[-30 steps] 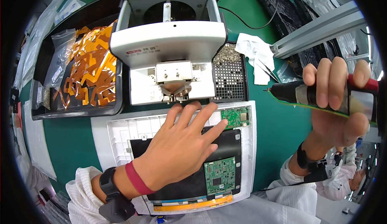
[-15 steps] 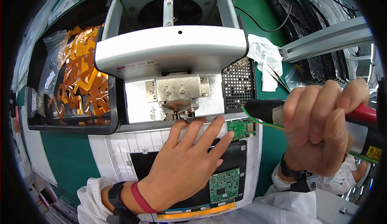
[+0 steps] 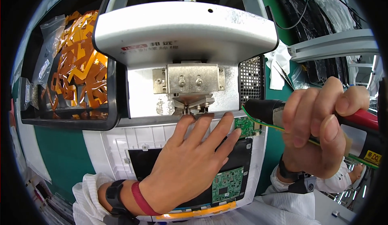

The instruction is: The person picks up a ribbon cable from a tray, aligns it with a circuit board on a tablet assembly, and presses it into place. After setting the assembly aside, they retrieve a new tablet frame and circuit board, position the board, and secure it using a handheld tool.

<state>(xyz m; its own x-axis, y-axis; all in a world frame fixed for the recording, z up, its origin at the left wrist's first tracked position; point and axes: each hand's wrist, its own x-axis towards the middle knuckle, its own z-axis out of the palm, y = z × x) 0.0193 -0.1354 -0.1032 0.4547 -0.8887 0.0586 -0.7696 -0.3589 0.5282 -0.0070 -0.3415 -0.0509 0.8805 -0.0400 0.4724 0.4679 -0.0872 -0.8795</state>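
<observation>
My left hand lies palm down over a white-framed panel with a black middle. Its fingers are spread, and the fingertips reach the metal pick-up jaws at the front of a silver screw feeder. Whether they touch the jaws I cannot tell. In my right hand is an electric screwdriver, black at its front and red further back, held sideways with its nose pointing left. A green-yellow wire runs along it. Green circuit boards sit on the panel, one partly beside my left fingertips.
On the left stands a black tray of orange flex strips and a clear bag. A perforated black screw plate adjoins the feeder. Beyond it lie a white cloth, tweezers and a metal rail.
The feeder appears larger and a little further right and higher in view, as the viewpoint shifts. Both hands stay nearly where they were, and the screwdriver remains in my right hand.
</observation>
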